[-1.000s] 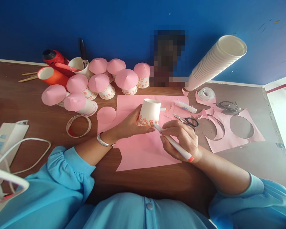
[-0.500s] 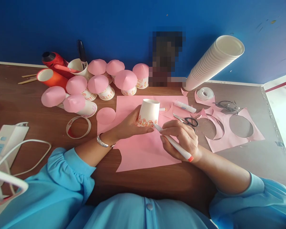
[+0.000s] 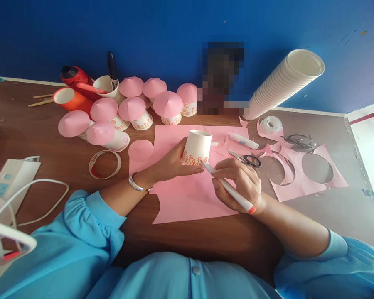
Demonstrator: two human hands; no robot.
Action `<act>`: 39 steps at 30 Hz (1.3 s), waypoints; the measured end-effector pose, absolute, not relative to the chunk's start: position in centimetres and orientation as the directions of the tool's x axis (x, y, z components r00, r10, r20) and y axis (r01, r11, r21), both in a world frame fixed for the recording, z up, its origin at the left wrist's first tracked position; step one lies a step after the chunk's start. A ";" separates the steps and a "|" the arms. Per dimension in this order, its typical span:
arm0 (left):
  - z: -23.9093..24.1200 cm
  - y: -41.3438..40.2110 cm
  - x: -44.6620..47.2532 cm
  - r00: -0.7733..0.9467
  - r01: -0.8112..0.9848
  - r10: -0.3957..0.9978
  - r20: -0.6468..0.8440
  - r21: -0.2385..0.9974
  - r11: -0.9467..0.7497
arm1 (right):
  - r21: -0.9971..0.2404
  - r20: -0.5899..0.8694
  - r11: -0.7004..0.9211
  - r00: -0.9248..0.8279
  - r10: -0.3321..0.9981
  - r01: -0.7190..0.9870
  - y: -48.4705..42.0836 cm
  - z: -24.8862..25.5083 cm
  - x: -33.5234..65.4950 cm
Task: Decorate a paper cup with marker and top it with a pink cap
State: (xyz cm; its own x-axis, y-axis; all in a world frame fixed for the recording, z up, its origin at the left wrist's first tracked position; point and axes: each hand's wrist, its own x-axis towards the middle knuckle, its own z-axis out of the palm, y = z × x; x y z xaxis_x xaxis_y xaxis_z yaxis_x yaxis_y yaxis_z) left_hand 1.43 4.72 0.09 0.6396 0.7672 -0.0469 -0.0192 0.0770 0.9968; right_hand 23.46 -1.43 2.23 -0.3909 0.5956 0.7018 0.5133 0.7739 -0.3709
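Note:
My left hand (image 3: 171, 164) is closed around a white paper cup (image 3: 198, 145), held upside down over pink paper (image 3: 190, 199). Red-orange flowers and grass are drawn round the cup's lower edge. In my right hand (image 3: 239, 182) is a white marker pen (image 3: 233, 193) with an orange-red end, its tip at the drawn band on the cup. A marker cap (image 3: 215, 143), partly hidden behind the cup, lies on the paper. Scissors with black handles (image 3: 249, 160) rest just beyond my right hand, beside a glue stick or tube (image 3: 244, 141).
Several decorated cups with pink cone tops (image 3: 167, 104) stand by the blue wall. A tall stack of white cups (image 3: 286, 83) leans at the right. Cut pink paper (image 3: 311, 182) and a tape roll (image 3: 270, 124) lie below it. A power strip (image 3: 14, 187) with cable is at left.
The view has shifted slightly, so things appear a little further right. Both hands keep their holds, with the marker tip still at the cup's lower edge.

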 end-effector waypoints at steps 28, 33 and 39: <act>0.0 4.9 1.3 0.675 -0.058 0.736 -0.053 0.991 0.124 | -0.583 0.712 0.717 -0.185 0.677 0.382 0.1 0.1 24.6; -0.2 4.7 1.3 0.685 -0.119 0.723 -0.091 0.965 0.235 | -0.597 0.667 0.690 -0.226 0.710 0.409 1.4 -1.3 24.7; -1.2 4.8 0.8 0.670 -0.147 0.736 -0.096 0.955 0.258 | -0.715 0.567 0.625 -0.264 0.781 0.314 1.3 -1.7 24.7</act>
State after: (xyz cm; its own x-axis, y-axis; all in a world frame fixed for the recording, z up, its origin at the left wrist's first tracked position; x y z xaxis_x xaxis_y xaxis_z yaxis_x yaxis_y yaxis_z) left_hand 0.79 4.85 -1.19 0.6698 0.7363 -0.0958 -0.1468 0.2578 0.9550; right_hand 24.74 1.35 -1.66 -0.2635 0.7806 0.5668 0.3138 0.6249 -0.7148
